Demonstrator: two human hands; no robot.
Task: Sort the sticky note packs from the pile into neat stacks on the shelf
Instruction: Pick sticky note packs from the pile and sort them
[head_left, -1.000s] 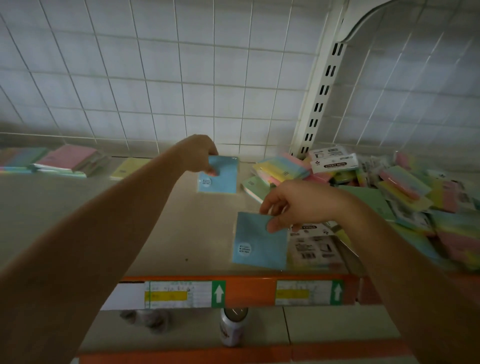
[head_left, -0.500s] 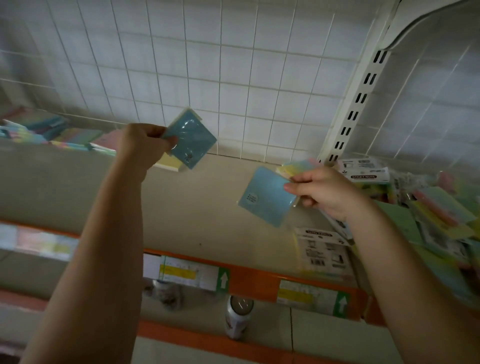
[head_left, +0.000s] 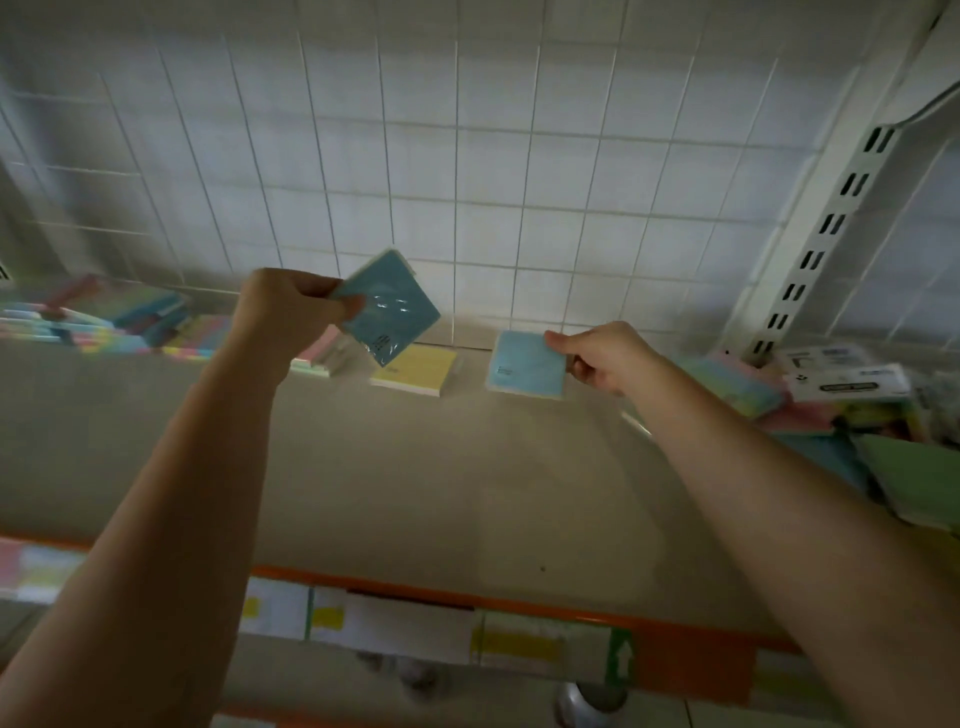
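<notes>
The left hand (head_left: 283, 312) pinches a blue sticky note pack (head_left: 387, 306) by one corner, holding it tilted in the air above the shelf (head_left: 395, 483), its clear wrap catching the light. The right hand (head_left: 597, 356) grips a second blue pack (head_left: 524, 364) by its right edge, low at the back of the shelf and just right of a yellow pack (head_left: 415, 369) that lies flat there (whether the blue one touches the surface, I cannot tell). Left of the yellow pack sit pastel stacks (head_left: 104, 317) along the back, close to the white wire grid (head_left: 467, 182). At the far right lies the loose pile (head_left: 831, 400) of mixed pink, green and yellow packs, some white-labelled. Price labels (head_left: 395, 623) run along the shelf's orange front edge.
</notes>
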